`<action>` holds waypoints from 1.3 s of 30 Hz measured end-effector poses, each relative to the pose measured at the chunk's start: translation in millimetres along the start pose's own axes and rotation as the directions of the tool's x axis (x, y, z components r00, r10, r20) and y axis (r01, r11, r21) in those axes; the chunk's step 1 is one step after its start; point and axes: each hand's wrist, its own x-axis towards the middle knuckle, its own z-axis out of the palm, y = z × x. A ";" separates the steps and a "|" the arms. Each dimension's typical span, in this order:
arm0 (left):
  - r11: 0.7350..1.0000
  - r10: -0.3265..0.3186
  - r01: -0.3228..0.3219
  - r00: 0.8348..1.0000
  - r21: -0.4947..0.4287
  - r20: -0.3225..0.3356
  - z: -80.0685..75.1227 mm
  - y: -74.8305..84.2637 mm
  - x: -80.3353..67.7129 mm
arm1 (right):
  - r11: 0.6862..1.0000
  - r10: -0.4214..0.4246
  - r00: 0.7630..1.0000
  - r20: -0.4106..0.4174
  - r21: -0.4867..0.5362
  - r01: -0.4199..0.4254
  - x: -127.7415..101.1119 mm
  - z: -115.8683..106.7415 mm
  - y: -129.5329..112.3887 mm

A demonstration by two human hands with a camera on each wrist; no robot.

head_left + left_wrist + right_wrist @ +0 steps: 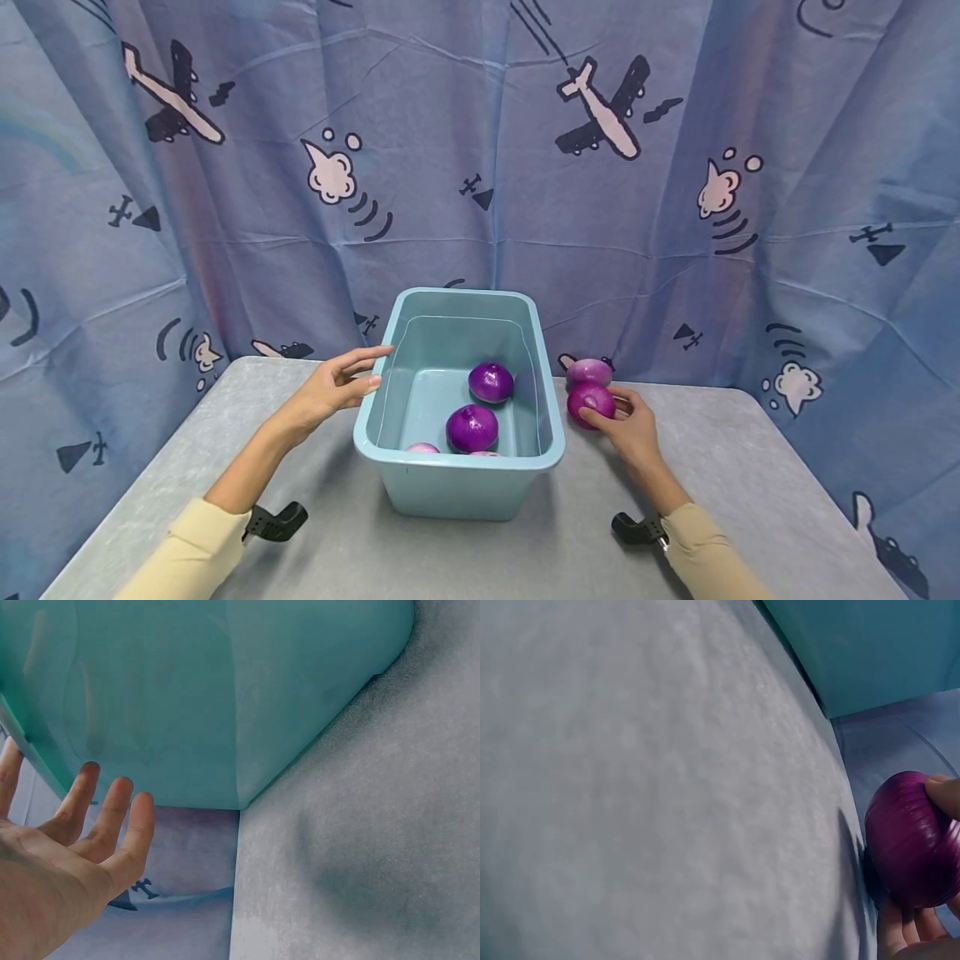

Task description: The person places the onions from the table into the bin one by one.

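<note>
Gripping a purple onion [592, 401] on the grey desk [750, 467], the right hand [632, 427] curled its fingers round it just right of the teal bin [457, 479]. A paler onion [588, 371] lay touching it on the far side. The left hand [330, 387], grip open and fingers straight, rested against the bin's left wall. Two purple onions [472, 427] lay inside; an airplane-print curtain [480, 167] hung behind.

bin [457, 487] fills mid surface [750, 500], its mouth open above; curtain [480, 167] walls the back; front lies free.
</note>
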 end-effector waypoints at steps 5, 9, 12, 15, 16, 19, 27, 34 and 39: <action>1.000 -0.006 0.006 1.000 0.005 -0.001 0.0 1.2 -0.6 | 1.000 -0.005 1.000 0.007 -0.002 0.005 -0.6 -9.1 -3.2; 1.000 -0.003 0.003 1.000 0.007 0.002 0.0 1.6 -0.9 | 1.000 -0.018 1.000 0.005 0.019 0.018 -1.3 -15.7 -6.3; 1.000 -0.004 0.004 1.000 0.009 -0.001 0.2 1.6 -0.7 | 0.999 -0.025 1.000 0.000 0.039 0.025 -1.6 -20.4 -9.0; 1.000 -0.006 0.006 1.000 0.012 -0.004 0.0 1.2 0.0 | 0.999 -0.020 1.000 -0.003 0.050 0.020 -0.9 -25.6 -10.0; 1.000 -0.007 0.007 1.000 0.014 -0.007 -0.1 0.7 0.3 | 0.999 -0.018 1.000 -0.001 0.051 0.018 -1.2 -27.5 -10.9; 1.000 -0.006 0.007 1.000 0.018 -0.010 -0.2 -0.3 1.0 | 0.999 -0.010 1.000 0.008 0.038 0.010 -1.7 -33.4 -13.7; 1.000 -0.005 0.005 1.000 0.013 -0.009 0.2 -0.6 0.4 | 0.999 -0.028 0.999 0.045 0.043 0.026 -4.7 -52.1 -30.2; 1.000 0.001 -0.001 1.000 0.004 0.002 0.2 -1.1 1.0 | 0.994 -0.099 0.992 0.081 0.052 0.095 -5.3 -66.2 -42.9; 1.000 0.004 -0.004 1.000 0.005 0.001 -0.1 -1.3 1.2 | 0.988 -0.143 0.983 0.111 0.078 0.135 -7.3 -71.6 -48.6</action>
